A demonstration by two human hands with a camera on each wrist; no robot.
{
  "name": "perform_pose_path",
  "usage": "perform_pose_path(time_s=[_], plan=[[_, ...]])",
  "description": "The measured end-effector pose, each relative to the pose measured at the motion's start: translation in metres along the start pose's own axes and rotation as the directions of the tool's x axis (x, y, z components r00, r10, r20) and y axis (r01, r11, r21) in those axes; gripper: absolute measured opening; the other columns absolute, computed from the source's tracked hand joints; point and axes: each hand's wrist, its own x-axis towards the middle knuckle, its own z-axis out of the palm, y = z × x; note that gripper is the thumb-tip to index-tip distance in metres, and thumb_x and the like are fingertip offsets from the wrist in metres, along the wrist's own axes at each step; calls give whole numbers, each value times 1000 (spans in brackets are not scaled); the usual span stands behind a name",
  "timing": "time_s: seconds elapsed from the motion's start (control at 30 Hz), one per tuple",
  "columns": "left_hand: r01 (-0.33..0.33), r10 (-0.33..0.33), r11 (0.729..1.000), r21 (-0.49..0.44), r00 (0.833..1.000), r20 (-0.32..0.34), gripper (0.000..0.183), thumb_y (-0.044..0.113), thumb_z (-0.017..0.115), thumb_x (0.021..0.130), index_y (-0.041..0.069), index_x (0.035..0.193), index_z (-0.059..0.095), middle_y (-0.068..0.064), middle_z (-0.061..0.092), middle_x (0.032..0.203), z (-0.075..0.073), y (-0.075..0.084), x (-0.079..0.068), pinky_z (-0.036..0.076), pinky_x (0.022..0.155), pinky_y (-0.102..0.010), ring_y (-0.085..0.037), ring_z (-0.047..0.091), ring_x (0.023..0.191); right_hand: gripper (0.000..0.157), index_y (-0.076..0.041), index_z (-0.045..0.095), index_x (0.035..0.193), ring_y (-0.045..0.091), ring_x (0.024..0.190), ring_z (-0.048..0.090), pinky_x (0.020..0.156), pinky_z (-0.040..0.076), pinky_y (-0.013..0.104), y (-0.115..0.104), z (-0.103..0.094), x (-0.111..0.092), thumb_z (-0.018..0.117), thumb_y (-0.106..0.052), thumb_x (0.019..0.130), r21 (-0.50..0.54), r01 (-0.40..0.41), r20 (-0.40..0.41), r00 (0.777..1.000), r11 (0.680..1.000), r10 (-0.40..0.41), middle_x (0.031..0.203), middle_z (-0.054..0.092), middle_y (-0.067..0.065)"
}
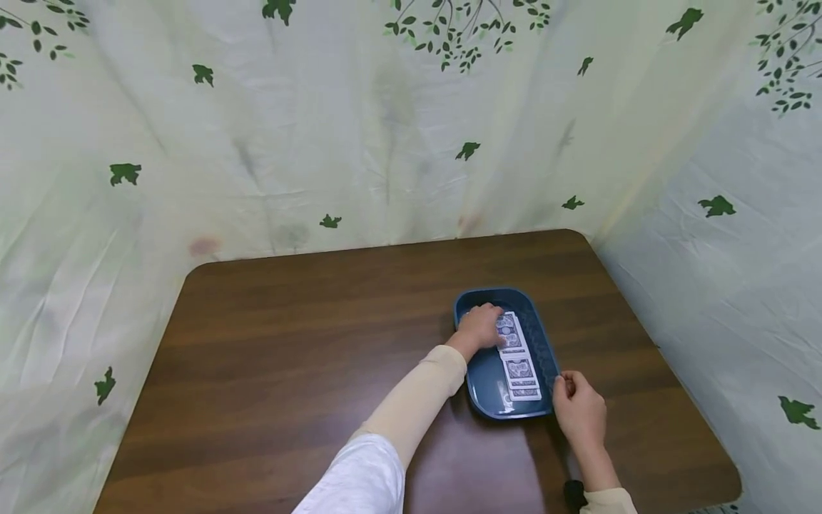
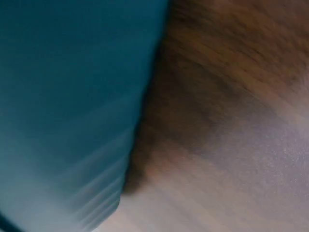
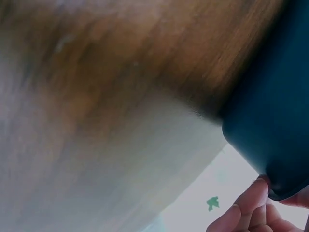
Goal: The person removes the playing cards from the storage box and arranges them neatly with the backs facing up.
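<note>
A blue tray (image 1: 486,389) stands on the brown wooden table, with white playing cards (image 1: 520,371) bearing a blue back pattern lying in a line along it. My left hand (image 1: 478,328) reaches over the tray's left rim and holds the far cards at their left edge; its fingertips are partly hidden. At the near right side, my right hand (image 1: 581,410) pinches the tray's rim between thumb and curled fingers. The right wrist view shows those fingers (image 3: 253,198) against the tray's edge. Only the outer tray wall (image 2: 82,96) appears in the left wrist view.
The wooden table (image 1: 308,343) extends far to the left of the tray and a shorter way to its right. A pale curtain (image 1: 385,128) with green leaf and bird prints hangs behind it and along the sides. A dark band (image 1: 574,492) sits at my right wrist.
</note>
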Motion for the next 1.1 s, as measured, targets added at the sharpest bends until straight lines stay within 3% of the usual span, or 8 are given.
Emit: perform_pose_path(time_s=[0.13,0.37,0.67,0.73,0.87,1.0,1.1], plan=[[55,-54,996,76,998,-14,73,49,81,75,19,137,54,-2,51,135,9,1,2,43,97,-40,-21,48,122,20,2,65,97,29,65,53,60,41,41,2,0,-2,57,-15,94,-11,18,-15,1000,1000,-18,69,56,6],[127,-126,990,58,992,-31,84,54,82,71,10,136,53,-7,46,136,14,2,8,42,99,-41,-23,42,124,17,1,65,94,28,62,52,57,39,40,4,0,-3,58,-15,93,-13,43,-50,998,999,-44,66,54,4],[122,-122,992,-2,991,-57,97,54,89,60,4,132,49,-9,48,130,19,-1,14,44,97,-41,-23,44,119,16,0,64,94,26,59,51,55,37,38,3,2,-5,57,-14,94,-15,47,-39,998,999,-47,63,51,2],[116,-118,993,-27,990,-73,92,51,88,63,4,131,48,-9,52,128,19,-1,15,44,96,-40,-23,47,117,16,1,63,94,26,59,50,54,36,38,2,2,-4,57,-14,94,-13,53,-44,998,999,-53,63,51,2],[103,-115,984,-148,991,-72,61,34,81,79,6,124,50,-8,63,114,10,0,13,49,89,-34,-21,60,100,15,1,63,92,28,58,51,54,37,40,2,3,-2,57,-13,93,-16,77,-64,995,997,-78,62,50,3],[82,-114,945,-317,990,-85,29,21,71,90,10,111,54,-4,65,97,4,1,11,49,76,-29,-17,60,81,14,1,63,91,29,57,51,54,38,42,3,5,0,58,-12,91,-17,90,-84,992,996,-92,62,51,3],[43,-92,922,-384,990,-111,19,18,65,94,12,108,55,-3,64,93,-1,3,9,46,72,-27,-15,57,78,14,1,64,91,29,57,52,54,38,42,4,6,2,58,-12,91,-19,91,-92,992,996,-92,62,52,3]])
